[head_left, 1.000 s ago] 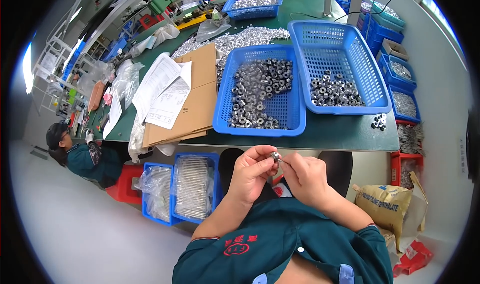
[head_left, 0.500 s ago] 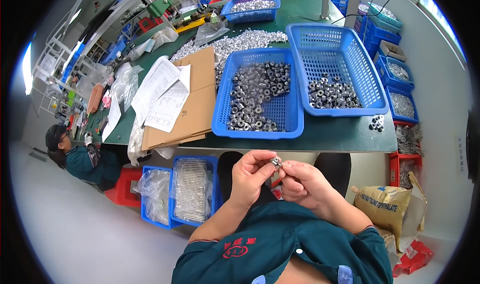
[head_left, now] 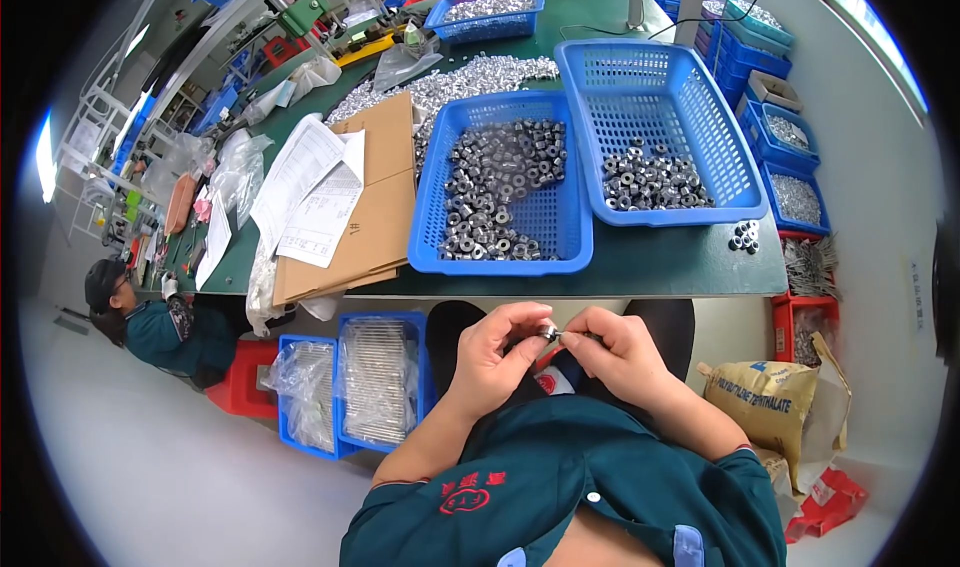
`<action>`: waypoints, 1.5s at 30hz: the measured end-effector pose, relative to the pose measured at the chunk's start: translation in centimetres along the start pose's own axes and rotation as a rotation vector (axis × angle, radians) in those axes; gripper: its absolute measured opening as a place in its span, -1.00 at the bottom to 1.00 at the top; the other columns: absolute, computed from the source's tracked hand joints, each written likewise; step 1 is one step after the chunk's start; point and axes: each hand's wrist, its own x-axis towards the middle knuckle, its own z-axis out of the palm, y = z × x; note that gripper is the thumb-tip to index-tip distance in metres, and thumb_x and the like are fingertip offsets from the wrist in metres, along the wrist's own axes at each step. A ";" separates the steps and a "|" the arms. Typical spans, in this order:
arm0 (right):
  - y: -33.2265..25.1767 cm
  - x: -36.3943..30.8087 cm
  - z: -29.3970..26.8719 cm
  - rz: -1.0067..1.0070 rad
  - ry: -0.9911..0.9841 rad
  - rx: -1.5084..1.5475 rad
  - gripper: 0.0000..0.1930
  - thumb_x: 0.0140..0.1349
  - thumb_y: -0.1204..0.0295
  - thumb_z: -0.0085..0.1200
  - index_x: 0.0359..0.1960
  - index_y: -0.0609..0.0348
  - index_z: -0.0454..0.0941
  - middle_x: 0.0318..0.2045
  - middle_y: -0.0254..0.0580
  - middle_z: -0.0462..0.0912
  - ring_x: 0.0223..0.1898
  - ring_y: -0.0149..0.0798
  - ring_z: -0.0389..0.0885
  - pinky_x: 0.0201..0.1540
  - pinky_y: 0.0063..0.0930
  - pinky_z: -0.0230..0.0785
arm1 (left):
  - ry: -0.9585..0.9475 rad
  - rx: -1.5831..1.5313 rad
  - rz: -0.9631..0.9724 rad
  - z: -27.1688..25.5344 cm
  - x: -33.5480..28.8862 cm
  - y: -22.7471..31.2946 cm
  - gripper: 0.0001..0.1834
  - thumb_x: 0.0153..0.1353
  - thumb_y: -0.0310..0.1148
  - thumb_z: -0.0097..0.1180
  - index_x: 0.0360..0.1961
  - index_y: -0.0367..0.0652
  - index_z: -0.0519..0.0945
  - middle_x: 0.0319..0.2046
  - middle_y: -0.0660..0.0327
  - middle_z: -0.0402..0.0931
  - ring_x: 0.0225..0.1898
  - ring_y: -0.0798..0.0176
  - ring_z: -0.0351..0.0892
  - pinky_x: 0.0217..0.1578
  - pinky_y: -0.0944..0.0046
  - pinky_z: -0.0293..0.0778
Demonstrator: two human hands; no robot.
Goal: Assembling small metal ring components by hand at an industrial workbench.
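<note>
My left hand point(head_left: 497, 357) pinches a small, shiny cylindrical metal part point(head_left: 549, 333) between thumb and fingertips, in front of my body below the table edge. My right hand point(head_left: 622, 355) is closed, its thumb and forefinger meeting the part from the right. Something thin and dark shows at the right fingertips, too small to name. Beyond my hands, a blue basket point(head_left: 418, 229) holds many similar metal parts with center holes. To its right, a second blue basket point(head_left: 735, 157) holds a smaller pile of them.
A few parts point(head_left: 745, 237) lie by the right corner of the green table point(head_left: 650, 267). Cardboard point(head_left: 390, 167) and papers point(head_left: 310, 182) lie left of the baskets. Loose metal pieces point(head_left: 450, 82) spread behind. A co-worker point(head_left: 165, 327) sits at left; a sack point(head_left: 760, 402) stands at right.
My right thumb and forefinger have straightened toward the part, and a thin dark thing now shows there. The whole view has shifted slightly; the baskets look unchanged.
</note>
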 end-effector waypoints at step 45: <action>22.3 -3.4 -7.7 -0.115 0.526 -1.024 -0.83 0.22 0.29 0.03 -0.47 0.05 0.49 -0.63 -0.14 0.57 -0.59 -0.04 0.58 -0.55 -0.17 0.38 | -0.380 0.988 0.361 0.6 27.3 2.2 -0.79 -0.04 -0.45 0.10 -0.33 -0.15 0.66 -0.36 0.07 0.63 -0.28 0.07 0.63 -0.24 0.15 0.53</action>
